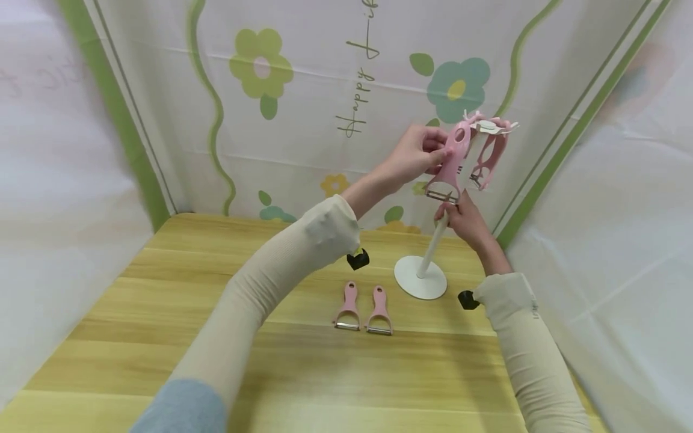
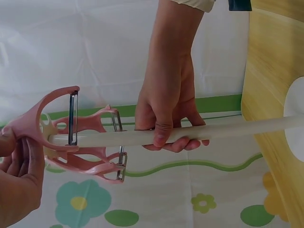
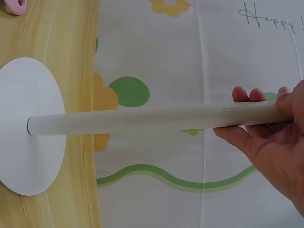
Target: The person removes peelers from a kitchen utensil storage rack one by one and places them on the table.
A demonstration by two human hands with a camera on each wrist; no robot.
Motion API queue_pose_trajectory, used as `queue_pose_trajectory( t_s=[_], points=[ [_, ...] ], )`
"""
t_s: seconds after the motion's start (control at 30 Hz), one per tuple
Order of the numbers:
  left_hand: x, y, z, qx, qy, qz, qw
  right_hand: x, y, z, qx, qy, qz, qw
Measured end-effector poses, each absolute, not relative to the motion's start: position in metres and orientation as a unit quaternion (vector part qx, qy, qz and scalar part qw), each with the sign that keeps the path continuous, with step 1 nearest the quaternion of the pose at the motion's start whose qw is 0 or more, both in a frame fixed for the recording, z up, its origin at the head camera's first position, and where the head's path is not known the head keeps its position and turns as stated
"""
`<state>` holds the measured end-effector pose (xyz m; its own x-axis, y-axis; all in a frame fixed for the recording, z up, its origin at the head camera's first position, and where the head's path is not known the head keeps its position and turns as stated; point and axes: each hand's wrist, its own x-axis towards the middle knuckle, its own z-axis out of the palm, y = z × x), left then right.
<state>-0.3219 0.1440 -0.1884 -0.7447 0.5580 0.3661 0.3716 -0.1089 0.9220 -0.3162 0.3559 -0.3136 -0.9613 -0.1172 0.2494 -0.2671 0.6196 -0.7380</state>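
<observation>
A white stand (image 1: pixel 431 248) with a round base rises from the table, and my right hand (image 1: pixel 467 221) grips its pole partway up. In the right wrist view the fingers of that hand (image 3: pixel 273 128) wrap the pole (image 3: pixel 156 118). My left hand (image 1: pixel 414 153) pinches a pink peeler (image 1: pixel 452 162) by its handle beside the hooks (image 1: pixel 489 126) at the top. Whether the handle's hole is on a hook I cannot tell. Other pink peelers (image 1: pixel 494 157) hang around the top, blades downward; the left wrist view shows them (image 2: pixel 90 166) beyond the pole.
Two more pink peelers (image 1: pixel 348 308) (image 1: pixel 379 313) lie side by side on the wooden table (image 1: pixel 178 313), left of the stand's base (image 1: pixel 406 278). A white curtain (image 1: pixel 325 72) with printed flowers hangs behind the table, and white sheets stand at both sides.
</observation>
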Motion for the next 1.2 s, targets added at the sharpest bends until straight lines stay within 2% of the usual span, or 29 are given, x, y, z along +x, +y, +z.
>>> queue_pose_trajectory(
  t_s=[0.4,1.2],
  points=[
    [-0.313,0.124,-0.219,0.356,0.656,0.661,0.081,-0.316,0.357,-0.312,0.091,-0.894,0.432,0.077],
    [-0.299,0.079,-0.290,0.287,0.694,0.652,0.106,-0.314,0.358,-0.312,0.092,-0.897,0.423,0.084]
  ],
)
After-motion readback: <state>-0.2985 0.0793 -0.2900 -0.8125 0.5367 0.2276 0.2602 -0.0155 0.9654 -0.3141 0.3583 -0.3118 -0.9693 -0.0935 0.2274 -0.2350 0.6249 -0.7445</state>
